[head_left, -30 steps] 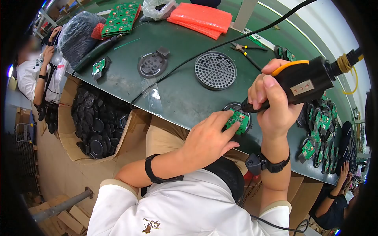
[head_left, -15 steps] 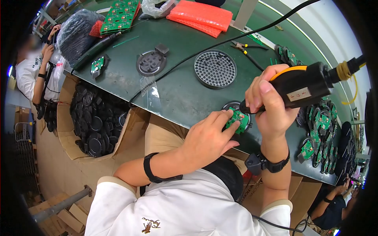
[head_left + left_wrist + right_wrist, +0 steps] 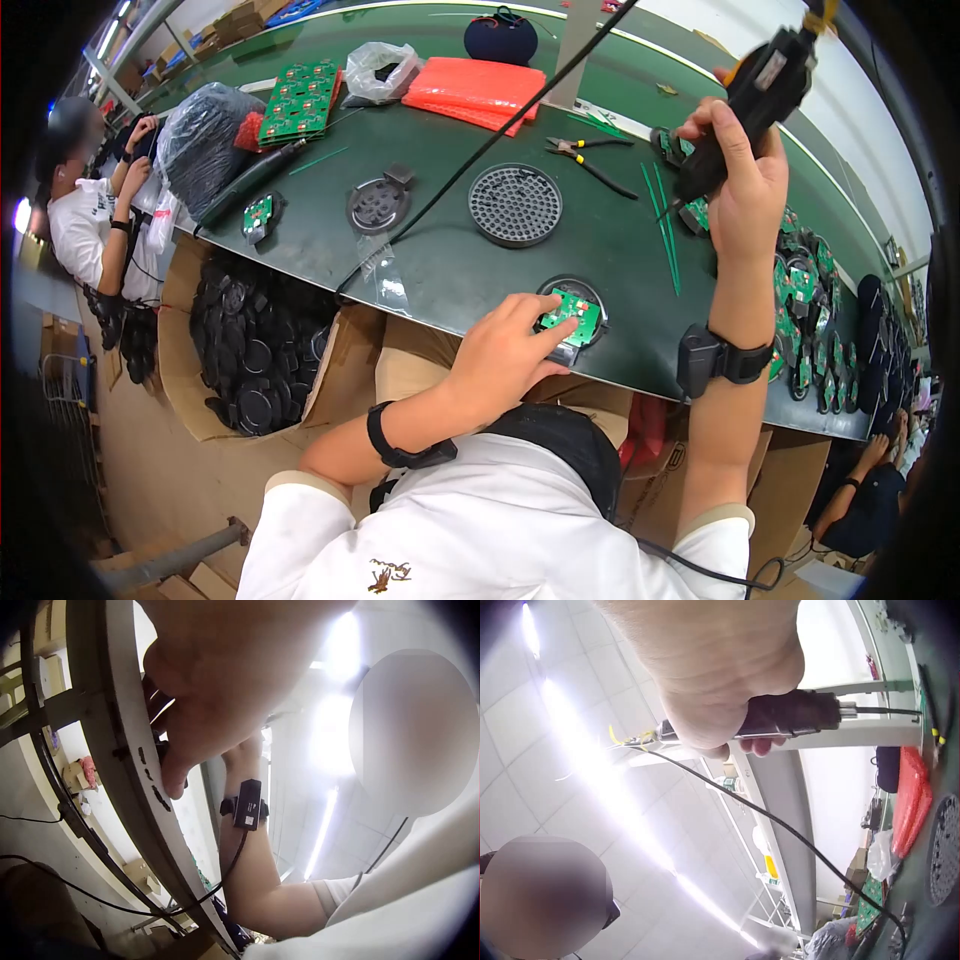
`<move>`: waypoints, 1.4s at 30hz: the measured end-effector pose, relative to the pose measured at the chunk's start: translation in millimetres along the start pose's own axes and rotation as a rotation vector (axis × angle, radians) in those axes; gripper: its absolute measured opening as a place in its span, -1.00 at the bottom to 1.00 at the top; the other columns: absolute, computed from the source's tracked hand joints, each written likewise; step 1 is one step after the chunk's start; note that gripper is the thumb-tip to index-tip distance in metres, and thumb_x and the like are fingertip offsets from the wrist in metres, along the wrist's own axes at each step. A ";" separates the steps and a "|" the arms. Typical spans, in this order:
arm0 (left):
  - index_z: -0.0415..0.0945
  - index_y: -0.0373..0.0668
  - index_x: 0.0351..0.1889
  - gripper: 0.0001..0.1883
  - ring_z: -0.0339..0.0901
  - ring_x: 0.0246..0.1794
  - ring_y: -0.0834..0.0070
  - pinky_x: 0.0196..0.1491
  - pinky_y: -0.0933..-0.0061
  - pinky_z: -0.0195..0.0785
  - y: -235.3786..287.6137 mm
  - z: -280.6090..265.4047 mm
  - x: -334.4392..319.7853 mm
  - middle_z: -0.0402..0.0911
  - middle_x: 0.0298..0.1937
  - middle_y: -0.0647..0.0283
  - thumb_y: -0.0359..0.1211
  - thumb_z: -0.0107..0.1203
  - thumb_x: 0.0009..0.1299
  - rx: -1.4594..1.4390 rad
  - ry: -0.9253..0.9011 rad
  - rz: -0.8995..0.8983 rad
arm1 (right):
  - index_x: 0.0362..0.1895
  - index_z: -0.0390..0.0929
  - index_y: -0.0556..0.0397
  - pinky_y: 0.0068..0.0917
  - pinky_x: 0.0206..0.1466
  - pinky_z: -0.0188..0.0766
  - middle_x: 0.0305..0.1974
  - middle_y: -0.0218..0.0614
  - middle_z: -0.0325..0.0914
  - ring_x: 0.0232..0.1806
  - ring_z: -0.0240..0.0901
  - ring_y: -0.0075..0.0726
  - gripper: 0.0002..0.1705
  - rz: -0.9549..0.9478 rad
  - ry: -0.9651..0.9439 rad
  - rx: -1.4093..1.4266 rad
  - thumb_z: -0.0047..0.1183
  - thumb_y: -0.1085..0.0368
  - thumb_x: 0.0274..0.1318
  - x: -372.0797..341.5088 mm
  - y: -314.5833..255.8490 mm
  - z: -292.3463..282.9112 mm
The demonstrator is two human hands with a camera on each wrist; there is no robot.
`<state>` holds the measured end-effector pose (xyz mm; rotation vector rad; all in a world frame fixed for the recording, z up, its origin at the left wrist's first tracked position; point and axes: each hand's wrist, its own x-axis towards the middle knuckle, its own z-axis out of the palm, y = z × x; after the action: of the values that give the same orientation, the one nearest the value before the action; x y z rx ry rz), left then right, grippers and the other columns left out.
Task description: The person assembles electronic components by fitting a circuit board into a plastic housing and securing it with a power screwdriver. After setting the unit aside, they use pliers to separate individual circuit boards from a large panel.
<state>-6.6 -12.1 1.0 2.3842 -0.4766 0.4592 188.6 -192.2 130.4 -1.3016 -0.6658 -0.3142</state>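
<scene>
My left hand (image 3: 500, 357) rests its fairly straight fingertips on a small green circuit board (image 3: 571, 316), seated on a round black plastic housing (image 3: 598, 298) at the table's near edge. The thumb lies at the board's near side. My right hand (image 3: 748, 190) grips a black electric screwdriver (image 3: 765, 85), raised over the right part of the table, apart from the board. Its thin bit points down and left in the head view. In the right wrist view the screwdriver (image 3: 791, 712) lies across the palm, its bit uncovered. The left wrist view hides the board behind the left hand (image 3: 217, 682).
A perforated round dish (image 3: 515, 205), cutters (image 3: 590, 163) and green strips (image 3: 662, 230) lie beyond the hands. Assembled boards (image 3: 803, 280) pile up at right. A carton (image 3: 178, 350) of black housings stands left. The black cable (image 3: 480, 155) crosses above the table.
My right hand has lifted the screwdriver up and right, away from the board. The left hand stays on the board, and the head view has shifted a little.
</scene>
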 end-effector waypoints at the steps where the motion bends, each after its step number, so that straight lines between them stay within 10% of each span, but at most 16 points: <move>1: 0.68 -0.06 0.16 -0.34 0.54 0.16 0.10 0.09 0.17 0.53 -0.8 3.1 -3.2 0.59 0.18 0.15 -0.37 0.52 -0.01 -0.026 0.031 -0.003 | 0.22 0.48 0.30 -0.46 -0.01 0.52 -0.20 -0.30 0.64 -0.18 0.59 -0.42 -0.60 0.003 0.007 -0.005 0.13 0.32 0.43 -5.4 -0.7 -3.5; 5: 0.73 -0.08 0.07 -0.36 0.58 0.12 0.08 0.14 0.12 0.55 -8.1 14.3 -15.6 0.62 0.10 0.15 -0.46 0.50 -0.11 -0.026 0.077 0.062 | 0.29 0.46 0.31 -0.48 0.03 0.53 0.05 -0.19 0.65 -0.01 0.55 -0.45 -0.56 0.215 -0.041 -0.449 0.05 0.28 0.50 -56.5 13.3 -44.2; 9: 0.77 -0.12 -0.02 -0.38 0.61 0.09 0.06 0.18 0.04 0.59 -14.9 19.5 -17.8 0.63 0.01 0.13 -0.54 0.44 -0.19 -0.072 0.262 0.205 | 0.34 0.48 0.23 -0.42 -0.05 0.61 0.09 -0.17 0.67 -0.04 0.61 -0.42 -0.54 0.747 -0.238 -0.260 0.05 0.24 0.51 -152.6 13.2 -34.3; 23: 0.77 -0.16 0.00 -0.52 0.60 0.14 0.07 0.24 0.01 0.61 1.1 0.3 -9.4 0.61 0.04 0.09 -0.44 0.43 0.02 -0.045 0.309 0.344 | 0.24 0.48 0.23 -0.56 -0.13 0.64 0.00 -0.17 0.68 -0.03 0.65 -0.45 -0.56 0.744 -0.107 0.132 0.23 0.45 0.32 -180.6 -7.6 -13.1; 26: 0.71 -0.13 0.15 -0.41 0.52 0.25 0.04 0.31 0.10 0.54 12.3 -10.3 -3.4 0.54 0.20 0.06 -0.39 0.49 0.06 -0.162 0.227 0.159 | 0.25 0.49 0.25 -0.56 -0.13 0.64 0.00 -0.18 0.69 -0.03 0.65 -0.44 -0.55 0.777 -0.067 0.145 0.25 0.45 0.32 -180.1 -8.5 -12.9; 30: 0.18 -0.21 0.54 -0.37 0.52 0.19 0.52 0.05 0.49 0.52 19.6 -13.7 -0.7 0.46 0.35 0.09 -0.46 0.18 0.55 -1.137 0.021 -0.361 | 0.28 0.51 0.28 -0.54 -0.12 0.66 0.03 -0.16 0.69 -0.01 0.65 -0.43 -0.53 0.781 -0.090 0.151 0.24 0.45 0.33 -182.0 -9.5 -8.6; 42: 0.34 -0.26 0.39 -0.65 0.55 0.00 0.66 -0.05 0.59 0.53 18.7 -20.1 -1.1 0.60 0.06 0.23 -0.44 -0.09 0.69 -1.155 -0.020 -0.537 | 0.25 0.54 0.31 -0.55 -0.18 0.71 -0.02 -0.14 0.72 -0.08 0.69 -0.41 -0.56 0.783 -0.096 0.157 0.23 0.44 0.33 -180.9 -9.1 -2.8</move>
<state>-19.9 -12.0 25.1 1.2940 -0.0338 -0.1027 43.8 -224.2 26.3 -1.3288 -0.2138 0.4324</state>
